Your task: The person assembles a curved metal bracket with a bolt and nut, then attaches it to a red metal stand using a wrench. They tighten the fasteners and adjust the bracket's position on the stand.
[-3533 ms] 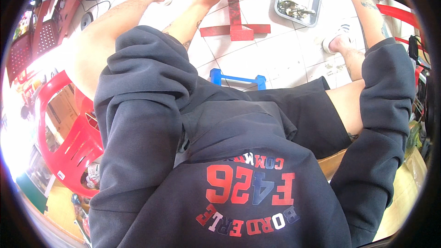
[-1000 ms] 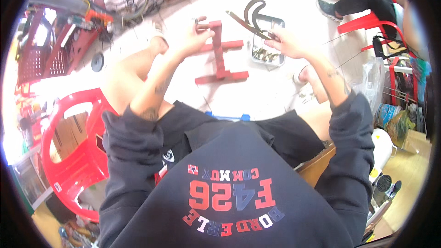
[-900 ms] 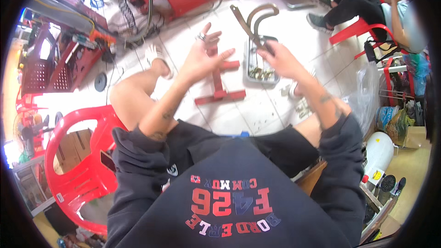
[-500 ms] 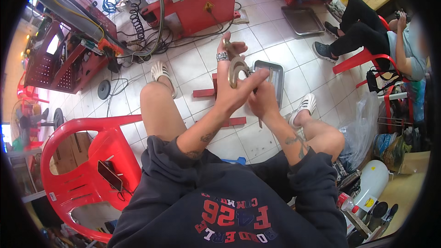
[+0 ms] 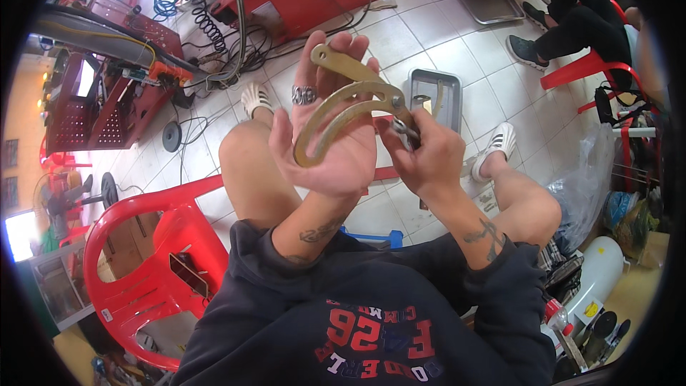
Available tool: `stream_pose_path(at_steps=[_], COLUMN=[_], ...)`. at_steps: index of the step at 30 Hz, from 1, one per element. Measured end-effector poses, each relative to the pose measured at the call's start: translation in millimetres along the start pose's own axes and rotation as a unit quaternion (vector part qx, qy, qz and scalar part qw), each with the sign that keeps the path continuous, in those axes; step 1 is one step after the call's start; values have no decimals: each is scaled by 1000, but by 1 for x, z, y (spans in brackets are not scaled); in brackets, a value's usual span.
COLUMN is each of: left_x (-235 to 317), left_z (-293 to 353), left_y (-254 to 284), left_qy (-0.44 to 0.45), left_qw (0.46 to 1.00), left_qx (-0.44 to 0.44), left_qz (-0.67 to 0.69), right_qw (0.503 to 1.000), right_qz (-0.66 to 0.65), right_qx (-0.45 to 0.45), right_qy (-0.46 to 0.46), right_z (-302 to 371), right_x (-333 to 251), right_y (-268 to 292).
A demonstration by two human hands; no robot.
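Note:
A brass-coloured metal piece [image 5: 349,91] with curved, slotted arms and a hole at one tip lies across the palm of my left hand [image 5: 341,161]. That palm faces up, its fingers spread and not wrapped around the piece. My right hand [image 5: 437,154] is closed around a dark metal hand tool with a shiny head [image 5: 404,129], close against the bolted end of the piece. The fingers hide most of this tool, so its exact kind cannot be told. Beyond my right hand, a small grey metal tray [image 5: 433,73] on the floor contains a narrow brass-coloured strip [image 5: 439,100].
A red plastic chair [image 5: 107,261] on my left bears a phone [image 5: 188,275]. Red machines [image 5: 307,0] with coiled hoses and cables stand ahead. A larger tray [image 5: 486,0] lies farther off, near a seated person's shoes [image 5: 527,52]. Clear plastic [image 5: 582,179] hangs on the right.
My left hand has turned palm up and its fingers have spread. The brass-coloured piece is now seen from its broad side, with its arms fanned out. The right hand keeps its grip.

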State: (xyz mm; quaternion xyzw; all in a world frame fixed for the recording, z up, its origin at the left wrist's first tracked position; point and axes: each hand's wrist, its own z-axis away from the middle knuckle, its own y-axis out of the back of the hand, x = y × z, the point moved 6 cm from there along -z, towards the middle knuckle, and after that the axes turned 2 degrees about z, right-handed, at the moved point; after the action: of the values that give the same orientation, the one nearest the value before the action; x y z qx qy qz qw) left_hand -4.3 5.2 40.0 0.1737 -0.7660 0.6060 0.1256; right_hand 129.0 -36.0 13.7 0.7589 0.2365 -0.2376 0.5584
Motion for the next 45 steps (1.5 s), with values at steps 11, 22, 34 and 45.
stream_pose_path(at_steps=[11, 22, 34, 45], left_x=[6, 8, 10, 11], left_z=[-8, -10, -10, -10], left_y=[15, 25, 37, 42], left_qy=[70, 81, 75, 76], left_qw=[994, 992, 990, 988], left_qx=[14, 52, 101, 118], left_qz=[78, 75, 61, 61], right_qw=[994, 995, 996, 996], right_qz=[-106, -104, -77, -68], right_qx=[0, 2, -6, -9], right_qy=[-20, 5, 37, 59], right_z=[13, 12, 13, 14], right_x=[-10, -11, -11, -10], right_y=[2, 2, 4, 3])
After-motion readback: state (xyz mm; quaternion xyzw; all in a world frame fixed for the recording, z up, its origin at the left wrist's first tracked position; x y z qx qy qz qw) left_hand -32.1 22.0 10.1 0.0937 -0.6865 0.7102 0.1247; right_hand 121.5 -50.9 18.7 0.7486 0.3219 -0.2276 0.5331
